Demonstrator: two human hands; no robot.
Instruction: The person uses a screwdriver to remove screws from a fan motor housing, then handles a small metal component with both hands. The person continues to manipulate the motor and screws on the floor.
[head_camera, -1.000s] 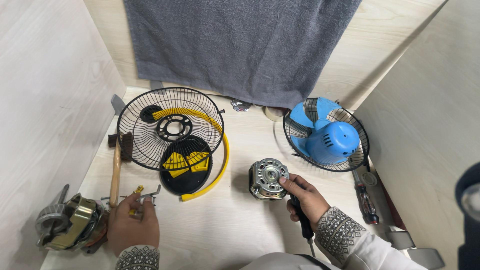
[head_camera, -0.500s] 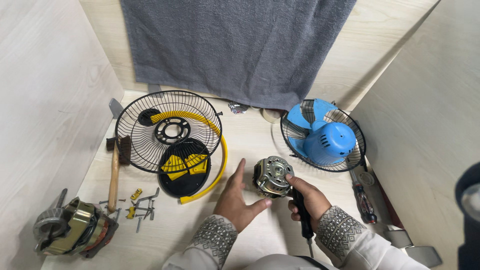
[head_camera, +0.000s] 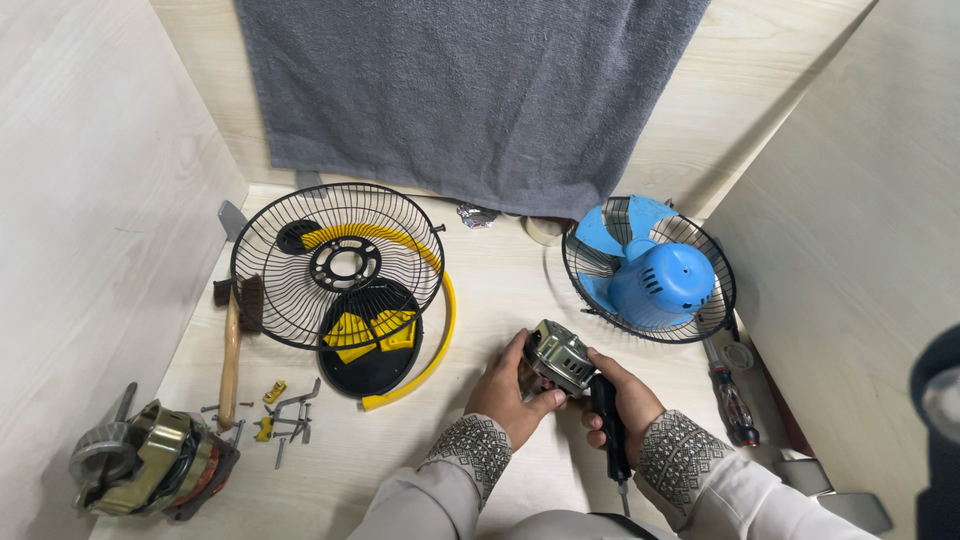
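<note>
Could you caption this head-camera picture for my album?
Both hands, left hand and right hand, hold a small fan motor on a wooden table.

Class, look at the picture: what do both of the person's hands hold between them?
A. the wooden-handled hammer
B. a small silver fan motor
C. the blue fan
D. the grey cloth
B: the left hand and right hand both grip the silver fan motor on the table.
</note>
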